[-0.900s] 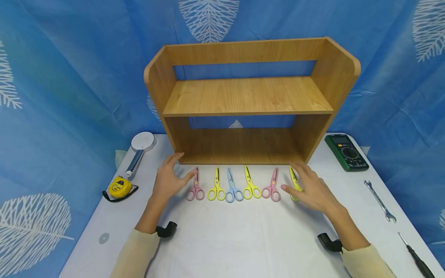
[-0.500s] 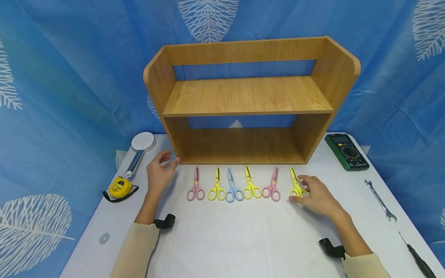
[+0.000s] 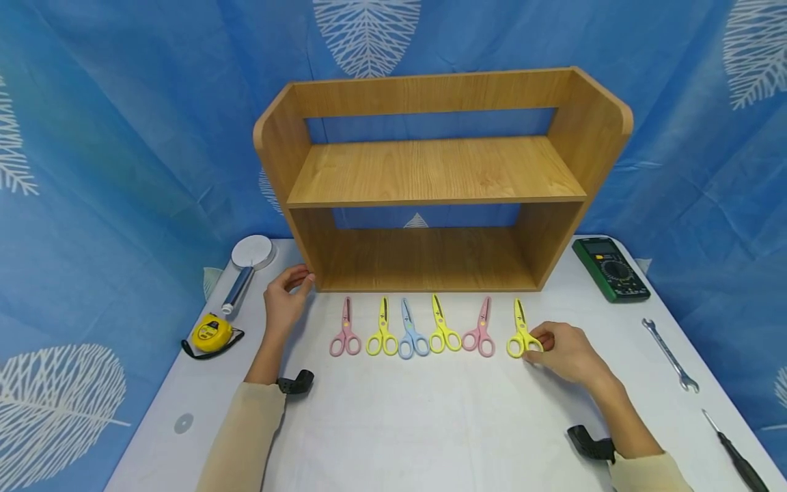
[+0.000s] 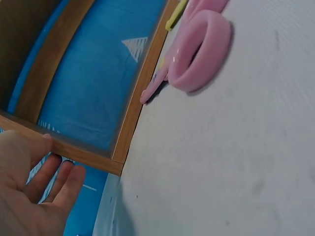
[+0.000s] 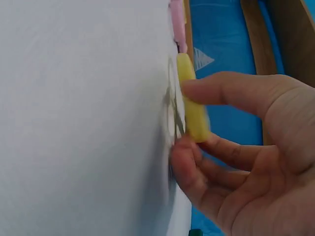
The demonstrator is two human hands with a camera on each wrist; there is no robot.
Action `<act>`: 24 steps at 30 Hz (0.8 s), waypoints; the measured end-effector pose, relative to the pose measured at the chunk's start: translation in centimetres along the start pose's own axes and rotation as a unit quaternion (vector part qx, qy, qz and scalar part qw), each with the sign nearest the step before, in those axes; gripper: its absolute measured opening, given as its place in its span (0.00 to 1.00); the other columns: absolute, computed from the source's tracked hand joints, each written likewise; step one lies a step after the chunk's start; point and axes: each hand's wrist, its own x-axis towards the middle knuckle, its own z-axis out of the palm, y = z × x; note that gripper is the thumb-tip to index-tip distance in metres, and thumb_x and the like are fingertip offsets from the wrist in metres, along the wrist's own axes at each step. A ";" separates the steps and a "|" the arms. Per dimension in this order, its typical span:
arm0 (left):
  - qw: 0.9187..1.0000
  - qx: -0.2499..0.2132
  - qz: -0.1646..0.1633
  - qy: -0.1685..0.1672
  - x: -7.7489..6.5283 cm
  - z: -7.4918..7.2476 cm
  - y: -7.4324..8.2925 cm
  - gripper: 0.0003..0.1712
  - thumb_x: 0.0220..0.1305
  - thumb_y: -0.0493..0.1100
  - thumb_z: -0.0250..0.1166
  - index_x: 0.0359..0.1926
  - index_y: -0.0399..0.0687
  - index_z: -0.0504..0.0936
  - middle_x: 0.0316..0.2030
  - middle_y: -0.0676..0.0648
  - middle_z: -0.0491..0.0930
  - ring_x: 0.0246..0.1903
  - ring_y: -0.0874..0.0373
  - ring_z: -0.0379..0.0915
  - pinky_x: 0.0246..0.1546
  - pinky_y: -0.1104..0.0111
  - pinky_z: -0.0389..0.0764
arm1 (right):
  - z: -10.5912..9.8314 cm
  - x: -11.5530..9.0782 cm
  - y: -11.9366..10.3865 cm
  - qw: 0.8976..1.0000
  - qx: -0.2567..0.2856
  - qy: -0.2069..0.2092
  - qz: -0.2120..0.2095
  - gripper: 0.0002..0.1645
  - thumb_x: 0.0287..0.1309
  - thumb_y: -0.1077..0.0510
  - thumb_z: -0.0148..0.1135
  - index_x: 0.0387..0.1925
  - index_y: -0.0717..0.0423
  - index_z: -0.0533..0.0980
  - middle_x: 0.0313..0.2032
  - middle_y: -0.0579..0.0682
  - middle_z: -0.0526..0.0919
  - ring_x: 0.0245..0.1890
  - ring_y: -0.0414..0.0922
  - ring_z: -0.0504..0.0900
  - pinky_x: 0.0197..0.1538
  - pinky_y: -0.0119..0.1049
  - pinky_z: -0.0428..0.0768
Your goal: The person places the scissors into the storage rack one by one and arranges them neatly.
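Note:
My left hand (image 3: 284,301) is at the lower left side of a two-tier wooden shelf (image 3: 436,171). In the left wrist view its thumb lies on the front edge of the side panel (image 4: 86,156), with the fingers against the outer face. My right hand (image 3: 568,352) pinches the handle of the rightmost yellow scissors (image 3: 520,328), whose blades point toward the shelf. In the right wrist view the thumb is on the yellow handle (image 5: 196,115) and the fingers are at its other end. To their left, pink scissors (image 3: 479,329), yellow scissors (image 3: 441,324) and blue scissors (image 3: 410,331) lie in the same row.
Another yellow pair of scissors (image 3: 383,328) and a pink pair (image 3: 346,329) complete the row's left end. At left lie a magnifying glass (image 3: 238,290) and a tape measure (image 3: 212,333). A multimeter (image 3: 611,268), a wrench (image 3: 670,354) and a screwdriver (image 3: 736,456) line the right.
My left hand has moved left from near the pink scissors to the shelf's side. The right hand has drawn back and gripped the rightmost scissors, which now lie straighter and slightly nearer me.

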 end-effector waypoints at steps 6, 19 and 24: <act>0.999 -0.031 -0.010 0.009 0.2 0.3 -0.1 0.15 0.69 0.42 0.70 0.52 0.39 0.86 0.47 0.37 0.87 0.41 0.68 0.83 0.41 0.86 0.81 | -0.1 -0.3 -0.8 0.996 0.089 0.011 0.008 0.33 0.59 0.50 0.74 0.59 0.65 0.77 0.34 0.50 0.89 0.31 0.44 0.84 0.31 0.33 0.82; 0.999 -0.033 -0.010 0.022 0.1 0.4 -0.1 0.16 0.68 0.43 0.72 0.52 0.40 0.86 0.46 0.39 0.88 0.38 0.75 0.80 0.39 0.86 0.81 | -4.7 -2.6 -11.0 0.953 0.252 0.055 -0.160 0.27 0.61 0.53 0.76 0.57 0.59 0.79 0.40 0.54 0.89 0.35 0.44 0.89 0.41 0.32 0.91; 0.998 -0.049 -0.024 0.026 0.0 0.7 0.1 0.15 0.67 0.43 0.72 0.52 0.40 0.86 0.46 0.38 0.87 0.39 0.72 0.81 0.39 0.86 0.81 | -6.4 -1.3 -15.8 0.931 0.282 0.070 -0.220 0.25 0.61 0.55 0.75 0.57 0.59 0.80 0.39 0.50 0.89 0.36 0.44 0.89 0.41 0.33 0.92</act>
